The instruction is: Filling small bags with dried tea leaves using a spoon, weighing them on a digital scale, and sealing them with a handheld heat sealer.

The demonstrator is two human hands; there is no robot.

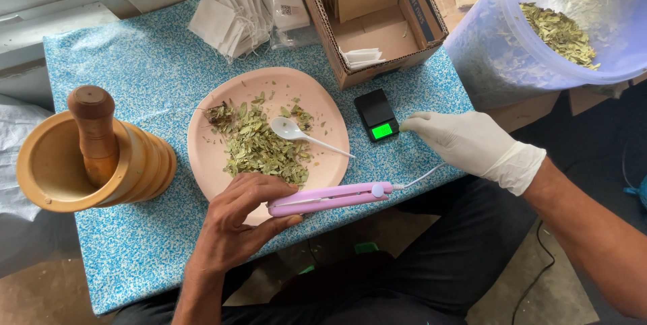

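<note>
My bare left hand (232, 220) grips a pink handheld sealer (330, 198) at the table's near edge, its white cord trailing right. My right hand (468, 143), in a white glove, rests on the table beside a small black pocket scale (377, 116) with a lit green display, fingertips touching its right side. A pink plate (323, 106) holds a pile of dried green leaves (259, 146) and a white plastic spoon (296, 133).
A wooden mortar and pestle (94, 156) stand at the left. White tea-bag sachets (232, 18) lie at the back. An open cardboard box (371, 15) sits behind the scale. A large clear bucket of dried leaves (546, 22) is at the right. A blue patterned cloth (148, 69) covers the table.
</note>
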